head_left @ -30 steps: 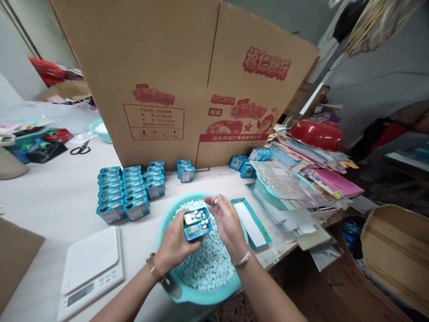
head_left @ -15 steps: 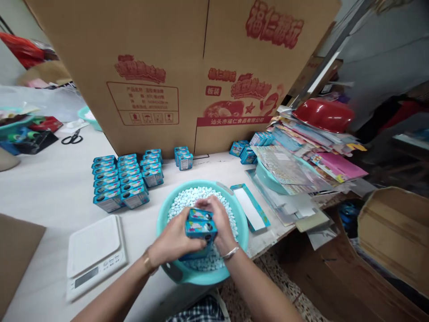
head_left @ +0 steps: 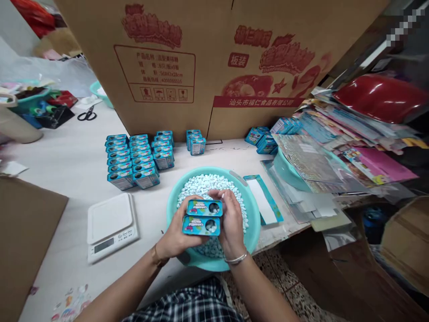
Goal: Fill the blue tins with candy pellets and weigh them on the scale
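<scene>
My left hand (head_left: 174,235) is wrapped round the side of two small blue candy tins (head_left: 203,217) held together, one behind the other. Each tin has a round opening at the right of its top, with pale candies showing inside. My right hand (head_left: 231,221) curves along the tins' right side, fingers bent, with a small white candy (head_left: 223,196) at the fingertips; its palm is turned away from me. Both hands are above a turquoise basin (head_left: 253,223) filled with pale blue and white candies (head_left: 208,181).
Rows of blue tins (head_left: 144,176) stand left behind the basin, before a large cardboard box (head_left: 161,118). A white scale (head_left: 110,223) sits at left, scissors (head_left: 87,114) further back. On the right are a blue-edged card (head_left: 263,201), piled papers (head_left: 311,170) and a red bowl (head_left: 378,96).
The tins have tilted so their tops and round openings face me more. My right hand has shifted to their right side, fingertips drawn together. The view has moved downward and left.
</scene>
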The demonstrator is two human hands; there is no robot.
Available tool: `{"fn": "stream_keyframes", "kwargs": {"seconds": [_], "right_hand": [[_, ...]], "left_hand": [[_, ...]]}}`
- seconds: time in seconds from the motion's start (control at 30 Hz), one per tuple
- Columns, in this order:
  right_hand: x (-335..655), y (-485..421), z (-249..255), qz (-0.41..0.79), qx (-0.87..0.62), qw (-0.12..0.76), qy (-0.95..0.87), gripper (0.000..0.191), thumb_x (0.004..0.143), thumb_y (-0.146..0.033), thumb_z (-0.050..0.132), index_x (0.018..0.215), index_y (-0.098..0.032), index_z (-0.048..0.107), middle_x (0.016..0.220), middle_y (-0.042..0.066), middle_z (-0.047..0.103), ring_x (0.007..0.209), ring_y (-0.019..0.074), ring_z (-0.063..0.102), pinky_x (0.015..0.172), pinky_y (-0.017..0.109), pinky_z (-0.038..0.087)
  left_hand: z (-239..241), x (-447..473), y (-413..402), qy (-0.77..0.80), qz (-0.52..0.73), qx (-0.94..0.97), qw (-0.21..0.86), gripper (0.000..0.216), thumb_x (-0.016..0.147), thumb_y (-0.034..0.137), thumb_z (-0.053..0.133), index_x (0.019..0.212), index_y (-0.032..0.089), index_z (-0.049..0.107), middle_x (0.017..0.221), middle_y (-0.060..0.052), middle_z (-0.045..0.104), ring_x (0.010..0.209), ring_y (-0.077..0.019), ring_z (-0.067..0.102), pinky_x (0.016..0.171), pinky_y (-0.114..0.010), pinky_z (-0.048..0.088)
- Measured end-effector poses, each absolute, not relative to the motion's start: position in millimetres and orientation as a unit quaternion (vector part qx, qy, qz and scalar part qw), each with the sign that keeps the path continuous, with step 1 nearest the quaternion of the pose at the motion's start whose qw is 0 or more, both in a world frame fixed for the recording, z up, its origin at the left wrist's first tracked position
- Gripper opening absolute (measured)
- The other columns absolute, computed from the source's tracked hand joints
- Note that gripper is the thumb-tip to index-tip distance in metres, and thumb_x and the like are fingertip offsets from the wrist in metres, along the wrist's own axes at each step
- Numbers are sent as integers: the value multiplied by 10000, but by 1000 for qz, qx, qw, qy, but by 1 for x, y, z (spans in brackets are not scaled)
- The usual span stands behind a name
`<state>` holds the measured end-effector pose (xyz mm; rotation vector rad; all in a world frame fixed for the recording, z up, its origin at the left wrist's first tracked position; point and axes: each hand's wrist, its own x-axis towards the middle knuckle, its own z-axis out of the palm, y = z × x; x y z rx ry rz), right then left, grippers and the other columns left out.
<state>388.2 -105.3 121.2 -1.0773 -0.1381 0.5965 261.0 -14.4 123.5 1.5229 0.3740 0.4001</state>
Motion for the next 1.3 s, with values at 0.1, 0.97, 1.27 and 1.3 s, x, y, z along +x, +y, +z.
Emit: {"fn": "stream_keyframes", "kwargs": {"seconds": [0.1, 0.97, 1.27, 1.3], "right_hand": [[395, -110, 121, 271, -490, 826, -61, 230, 868, -442, 650, 778, -231, 643, 902, 31, 716, 967, 207, 647, 979, 396, 453], [456, -139, 58, 241, -864, 225, -381, 565, 790, -724, 547, 1136, -291, 660, 1290, 64, 668, 1069, 346, 651, 736, 394, 527], [463, -144, 60, 213, -872, 235, -372, 577, 783, -740, 521, 1099, -279, 662, 1213, 70, 697, 1023, 334, 668, 799, 421, 525], [463, -145, 61, 205, -876, 237, -368, 578, 783, -743, 518, 1095, -278, 661, 1201, 69, 698, 1013, 331, 669, 800, 424, 524]], "left_hand": [[122, 250, -8, 157, 187, 654, 716, 809, 563, 363, 871, 1253, 208, 478, 1208, -101, 603, 1122, -310, 600, 988, -408, 484], [101, 35, 98, 349, 367, 625, 594, 786, 617, 199, 867, 1303, 180, 484, 1187, -98, 622, 1001, -234, 637, 870, -335, 521], [68, 29, 127, 340, 310, 686, 563, 911, 687, 266, 830, 1496, 179, 419, 1476, -158, 515, 1314, -314, 533, 1113, -434, 416], [67, 26, 124, 339, 319, 692, 552, 915, 698, 271, 829, 1508, 191, 409, 1524, -154, 467, 1380, -320, 471, 1164, -456, 354]]}}
